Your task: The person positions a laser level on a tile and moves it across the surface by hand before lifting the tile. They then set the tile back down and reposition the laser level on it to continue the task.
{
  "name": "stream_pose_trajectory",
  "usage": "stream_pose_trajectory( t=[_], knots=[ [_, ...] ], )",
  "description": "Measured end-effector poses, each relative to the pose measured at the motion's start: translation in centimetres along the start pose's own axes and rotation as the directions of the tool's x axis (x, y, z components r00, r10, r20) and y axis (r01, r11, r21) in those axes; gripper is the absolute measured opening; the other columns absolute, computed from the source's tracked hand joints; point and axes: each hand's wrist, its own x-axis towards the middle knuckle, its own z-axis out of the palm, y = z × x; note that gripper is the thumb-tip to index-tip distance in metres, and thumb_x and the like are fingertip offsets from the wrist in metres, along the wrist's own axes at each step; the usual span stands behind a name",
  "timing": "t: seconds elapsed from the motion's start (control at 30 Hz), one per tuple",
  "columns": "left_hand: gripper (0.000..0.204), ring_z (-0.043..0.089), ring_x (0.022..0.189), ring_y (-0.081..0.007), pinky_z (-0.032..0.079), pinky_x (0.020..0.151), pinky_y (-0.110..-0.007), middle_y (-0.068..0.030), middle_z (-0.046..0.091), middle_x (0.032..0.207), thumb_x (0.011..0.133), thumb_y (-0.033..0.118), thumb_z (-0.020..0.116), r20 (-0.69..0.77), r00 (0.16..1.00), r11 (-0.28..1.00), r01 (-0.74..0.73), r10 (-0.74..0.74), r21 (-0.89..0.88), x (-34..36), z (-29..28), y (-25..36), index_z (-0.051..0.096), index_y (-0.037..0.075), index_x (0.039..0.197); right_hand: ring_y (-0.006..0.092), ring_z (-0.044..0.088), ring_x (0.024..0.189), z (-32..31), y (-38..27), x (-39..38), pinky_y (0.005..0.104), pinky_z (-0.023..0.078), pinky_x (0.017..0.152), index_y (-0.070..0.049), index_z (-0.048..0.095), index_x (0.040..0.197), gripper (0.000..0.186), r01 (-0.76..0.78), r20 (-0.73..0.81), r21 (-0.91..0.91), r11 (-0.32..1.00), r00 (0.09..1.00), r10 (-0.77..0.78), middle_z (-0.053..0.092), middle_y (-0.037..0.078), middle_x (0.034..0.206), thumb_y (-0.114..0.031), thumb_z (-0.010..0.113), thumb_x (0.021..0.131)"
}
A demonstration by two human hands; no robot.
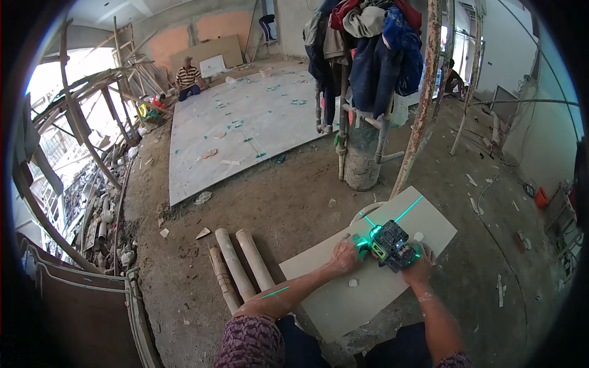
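A pale board [331,310] carries a black laser level [392,246] toward its upper-right edge, one whitish chip [418,236] beside it near the right corner, another [353,283] lying lower left.

Purple sleeves [253,342] with a dark repeating pattern; dark navy trousers [402,346]
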Motion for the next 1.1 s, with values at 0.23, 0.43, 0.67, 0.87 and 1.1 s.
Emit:
stream_pose_trajectory(
  t=[0.23, 0.43, 0.67, 0.87, 1.1],
  knots=[
    [0.025, 0.057, 0.124, -0.033, 0.037, 0.116, -0.05, -0.0132, 0.065, 0.125, 0.088, 0.018, 0.07, 0.034, 0.999, 0.998, -0.012, 0.011, 0.059, 0.1, -0.6, 0.6, 0.071, 0.015, 0.113, 0.0355, 0.051, 0.127, 0.4, 0.7, 0.0, 0.0549, 0.034, 0.11, -0.007, 0.066, 0.122, 0.053, 0.009, 0.0, 0.009, 1.0, 1.0, -0.009, 0.062, 0.011, 0.128, -0.028, 0.08, 0.075],
    [0.025, 0.056, 0.126, -0.0332, 0.036, 0.118, -0.048, -0.0134, 0.066, 0.124, 0.088, 0.018, 0.07, -0.019, 0.999, 0.999, 0.034, -0.033, 0.039, -0.2, -0.2, 0.3, 0.071, 0.015, 0.113, 0.0364, 0.051, 0.127, 0.3, 0.4, 0.2, 0.055, 0.034, 0.11, -0.007, 0.064, 0.125, 0.058, 0.072, 0.023, -0.036, 0.997, 0.997, -0.072, 0.062, 0.012, 0.127, -0.028, 0.081, 0.074],
    [0.026, 0.055, 0.129, -0.0356, 0.031, 0.121, -0.052, -0.0138, 0.066, 0.127, 0.09, 0.021, 0.067, 0.058, 0.998, 1.0, -0.012, 0.012, 0.004, 0.1, -1.8, 1.5, 0.07, 0.015, 0.115, 0.0358, 0.05, 0.129, 0.9, 1.3, -0.1, 0.0553, 0.033, 0.111, -0.005, 0.061, 0.126, 0.063, 0.025, -0.016, -0.001, 1.0, 1.0, -0.025, 0.063, 0.014, 0.125, -0.03, 0.082, 0.073],
    [0.025, 0.051, 0.133, -0.0365, 0.032, 0.12, -0.052, -0.0154, 0.065, 0.129, 0.09, 0.022, 0.068, -0.006, 1.0, 0.999, 0.013, -0.013, 0.043, -0.7, 1.0, -0.8, 0.07, 0.016, 0.115, 0.0352, 0.052, 0.127, 0.3, 0.2, -0.1, 0.0542, 0.033, 0.111, -0.007, 0.064, 0.122, 0.055, 0.017, -0.026, 0.046, 0.999, 1.0, -0.016, 0.064, 0.011, 0.122, -0.028, 0.081, 0.074],
    [0.028, 0.054, 0.129, -0.0359, 0.033, 0.12, -0.053, -0.0141, 0.065, 0.127, 0.089, 0.018, 0.068, 0.05, 0.999, 1.0, -0.012, 0.01, 0.029, -0.2, 0.9, -1.2, 0.069, 0.016, 0.116, 0.0356, 0.05, 0.127, 0.4, 0.3, -0.1, 0.054, 0.034, 0.11, -0.007, 0.064, 0.12, 0.052, 0.04, -0.001, -0.01, 0.999, 0.999, -0.04, 0.063, 0.011, 0.122, -0.027, 0.08, 0.075]
  ],
)
